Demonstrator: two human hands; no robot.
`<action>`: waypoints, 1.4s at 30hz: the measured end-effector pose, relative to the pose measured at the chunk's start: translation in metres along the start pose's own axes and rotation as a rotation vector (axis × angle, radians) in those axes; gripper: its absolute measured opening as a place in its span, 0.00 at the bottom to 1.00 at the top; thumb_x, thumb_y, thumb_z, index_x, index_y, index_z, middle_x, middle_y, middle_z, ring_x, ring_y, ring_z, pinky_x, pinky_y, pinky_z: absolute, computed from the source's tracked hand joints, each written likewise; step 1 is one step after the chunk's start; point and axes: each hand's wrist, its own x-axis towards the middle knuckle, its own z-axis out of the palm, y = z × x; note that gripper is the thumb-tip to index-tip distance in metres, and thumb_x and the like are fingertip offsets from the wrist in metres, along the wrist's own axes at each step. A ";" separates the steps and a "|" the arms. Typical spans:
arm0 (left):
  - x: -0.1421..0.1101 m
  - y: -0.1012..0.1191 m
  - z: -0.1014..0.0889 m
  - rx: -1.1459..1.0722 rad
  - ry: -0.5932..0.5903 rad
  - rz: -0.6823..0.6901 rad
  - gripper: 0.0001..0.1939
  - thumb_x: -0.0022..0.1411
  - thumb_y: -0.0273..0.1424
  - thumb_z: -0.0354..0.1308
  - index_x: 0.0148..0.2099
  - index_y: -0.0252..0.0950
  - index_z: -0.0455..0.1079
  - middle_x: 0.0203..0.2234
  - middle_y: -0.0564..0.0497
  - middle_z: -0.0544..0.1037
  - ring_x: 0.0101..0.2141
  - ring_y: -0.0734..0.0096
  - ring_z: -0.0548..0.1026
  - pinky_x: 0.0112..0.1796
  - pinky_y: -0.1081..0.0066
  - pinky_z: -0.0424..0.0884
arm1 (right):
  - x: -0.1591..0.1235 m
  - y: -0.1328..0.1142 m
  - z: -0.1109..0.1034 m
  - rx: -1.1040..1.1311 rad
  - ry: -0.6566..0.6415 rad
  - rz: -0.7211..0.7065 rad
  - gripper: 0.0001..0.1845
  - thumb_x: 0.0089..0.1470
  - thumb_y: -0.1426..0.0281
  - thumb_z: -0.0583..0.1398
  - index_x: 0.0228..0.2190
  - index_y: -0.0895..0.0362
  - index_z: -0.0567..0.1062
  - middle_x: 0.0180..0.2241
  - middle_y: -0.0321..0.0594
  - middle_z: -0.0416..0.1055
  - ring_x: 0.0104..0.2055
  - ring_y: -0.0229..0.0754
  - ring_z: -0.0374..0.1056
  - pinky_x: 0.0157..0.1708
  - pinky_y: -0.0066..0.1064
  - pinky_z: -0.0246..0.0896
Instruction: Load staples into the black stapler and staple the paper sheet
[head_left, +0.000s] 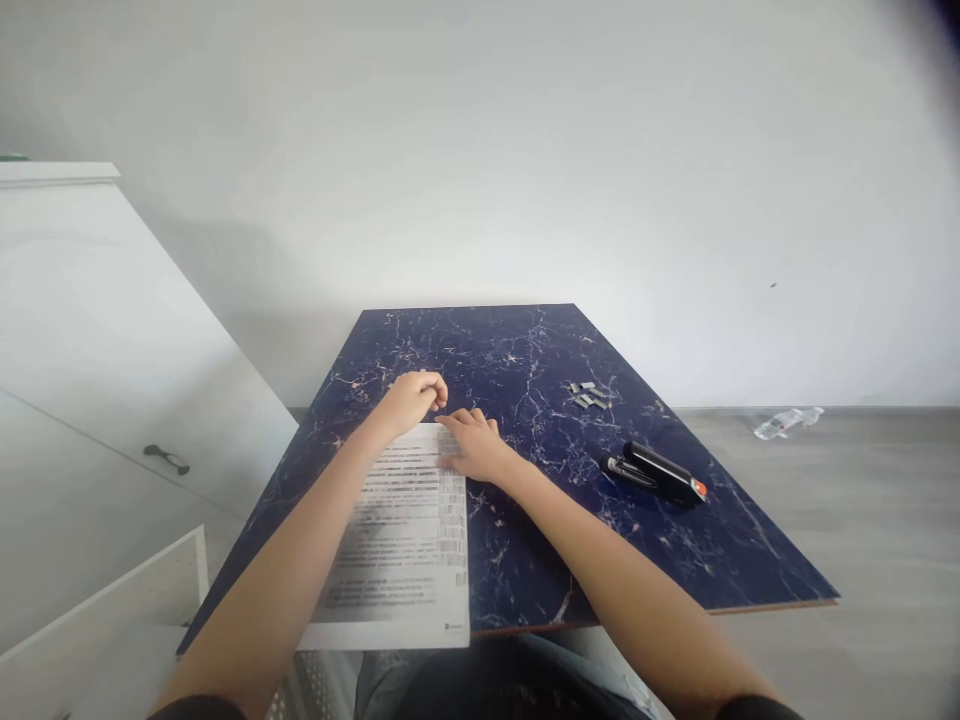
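Note:
Printed paper lies on the dark blue marbled table, its near edge reaching past the table's front edge. At its far edge is my left hand, fingers curled in; whatever they may hold is hidden. My right hand rests on the paper's far right corner, fingers stretched out and apart. The two hands are close together without clearly touching. To the right, a black stapler with an orange-red end lies on the table. Several small strips of staples are scattered beyond it.
The table stands near a white wall. On the left is a white cabinet with a dark handle. A clear plastic item, perhaps a bottle, lies on the floor at right. A white-framed panel is at lower left.

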 end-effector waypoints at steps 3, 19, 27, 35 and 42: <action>-0.001 -0.015 0.014 0.188 0.012 0.089 0.13 0.63 0.26 0.49 0.43 0.39 0.75 0.40 0.48 0.81 0.41 0.63 0.77 0.45 0.64 0.71 | -0.001 0.025 -0.017 0.003 -0.049 0.041 0.43 0.46 0.61 0.72 0.62 0.52 0.67 0.57 0.51 0.66 0.57 0.59 0.58 0.53 0.51 0.57; -0.007 -0.060 0.094 0.379 0.051 0.174 0.21 0.68 0.33 0.53 0.62 0.37 0.67 0.58 0.38 0.71 0.60 0.50 0.65 0.63 0.48 0.54 | -0.006 0.117 -0.049 0.525 0.103 0.413 0.24 0.39 0.70 0.72 0.42 0.60 0.79 0.28 0.38 0.77 0.27 0.38 0.69 0.30 0.28 0.65; -0.008 -0.053 0.093 0.360 0.170 0.192 0.21 0.66 0.32 0.54 0.61 0.35 0.65 0.60 0.37 0.67 0.62 0.48 0.64 0.63 0.49 0.56 | -0.012 0.127 -0.054 0.802 0.120 0.476 0.11 0.35 0.69 0.69 0.26 0.58 0.79 0.20 0.35 0.73 0.21 0.37 0.66 0.20 0.26 0.61; -0.010 -0.043 0.089 -0.156 0.439 -0.099 0.36 0.55 0.36 0.69 0.63 0.33 0.62 0.60 0.33 0.69 0.58 0.45 0.70 0.58 0.48 0.65 | -0.008 0.129 -0.055 1.246 0.588 0.505 0.22 0.41 0.60 0.69 0.37 0.58 0.77 0.27 0.40 0.78 0.30 0.46 0.74 0.32 0.36 0.70; -0.008 -0.049 0.084 -0.653 0.074 -0.216 0.22 0.54 0.38 0.71 0.49 0.34 0.78 0.48 0.40 0.81 0.49 0.49 0.79 0.55 0.51 0.70 | -0.002 0.125 -0.052 1.325 0.575 0.510 0.21 0.45 0.56 0.70 0.35 0.56 0.74 0.29 0.43 0.78 0.34 0.47 0.75 0.34 0.37 0.72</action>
